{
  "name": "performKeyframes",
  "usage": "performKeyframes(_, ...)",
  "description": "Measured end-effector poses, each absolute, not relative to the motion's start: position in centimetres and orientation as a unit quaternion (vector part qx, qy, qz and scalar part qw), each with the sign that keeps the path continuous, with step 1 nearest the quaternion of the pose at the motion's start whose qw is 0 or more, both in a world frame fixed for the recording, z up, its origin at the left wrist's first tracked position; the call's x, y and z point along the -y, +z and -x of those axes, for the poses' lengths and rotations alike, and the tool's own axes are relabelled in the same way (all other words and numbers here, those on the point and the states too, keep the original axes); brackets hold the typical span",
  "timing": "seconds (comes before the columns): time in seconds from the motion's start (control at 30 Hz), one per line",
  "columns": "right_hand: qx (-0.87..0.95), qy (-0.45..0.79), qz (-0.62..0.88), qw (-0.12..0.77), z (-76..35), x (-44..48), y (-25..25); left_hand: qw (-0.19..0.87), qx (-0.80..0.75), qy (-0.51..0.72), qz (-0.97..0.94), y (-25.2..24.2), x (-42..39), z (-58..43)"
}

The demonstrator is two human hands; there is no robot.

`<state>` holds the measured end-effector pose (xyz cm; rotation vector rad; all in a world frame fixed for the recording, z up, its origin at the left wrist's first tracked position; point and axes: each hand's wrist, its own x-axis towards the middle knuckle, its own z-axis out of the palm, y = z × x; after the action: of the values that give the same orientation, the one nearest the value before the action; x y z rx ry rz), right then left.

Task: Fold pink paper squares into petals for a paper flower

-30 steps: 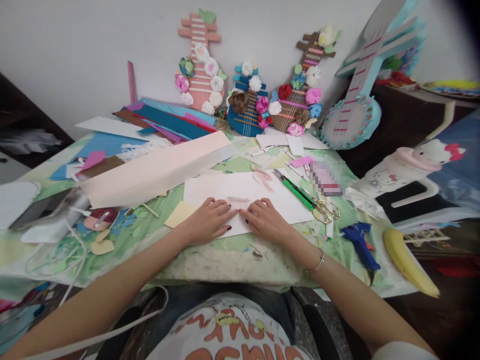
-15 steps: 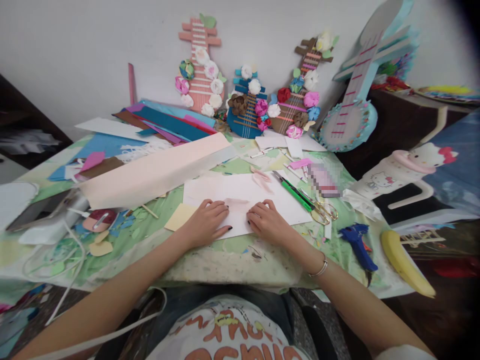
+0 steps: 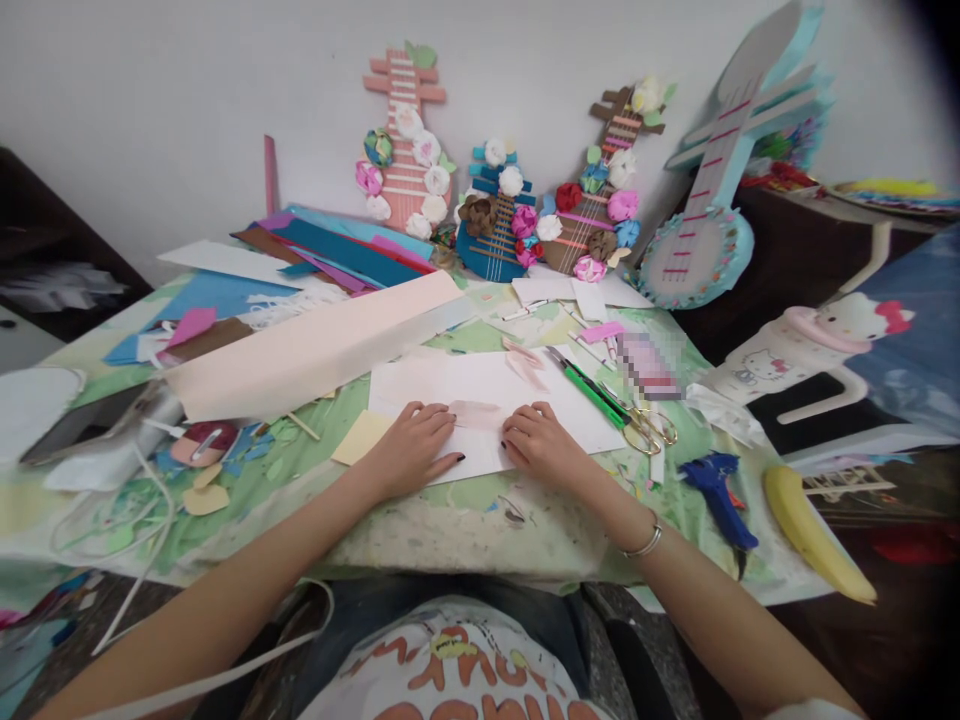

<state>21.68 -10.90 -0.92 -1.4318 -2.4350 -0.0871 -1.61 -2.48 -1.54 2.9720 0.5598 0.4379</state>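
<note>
the left hand [image 3: 416,445] and right hand [image 3: 545,447], fingertips nearly together a second ago, are now resting apart on the white sheet [image 3: 480,455], a pinkish strip [image 3: 478,413] lying between. the left is lying loosely spread; the right is curling, its grip i can't tell.

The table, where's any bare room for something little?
Mostly bare: the table between the white paper and front edge, scattered scraps; paper between right hand and green cutter. Crowded: left, around the pale pink sheet; back, below the blue instrument.
</note>
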Motion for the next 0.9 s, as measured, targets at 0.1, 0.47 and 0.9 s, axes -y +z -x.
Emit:
performKeyframes(0.1, 0.83, -0.004, 0.521, 0.2, -21.8, 10.2, -1.3, 0.076, -0.197, 0.16, -0.964, -1.5, 1.6, 1.2)
performKeyframes(0.47, 0.698, 0.164, 0.596, 0.362, -21.6, 5.1, -3.2, 0.325, -0.273, 0.22, -0.878, -1.9, -3.0, -2.7)
performKeyframes(0.9, 0.54, 0.442, 0.53, 0.481, -20.4, 6.8, -1.8, 0.637, -0.301, 0.246, -0.666, -0.7, -1.5, -1.8)
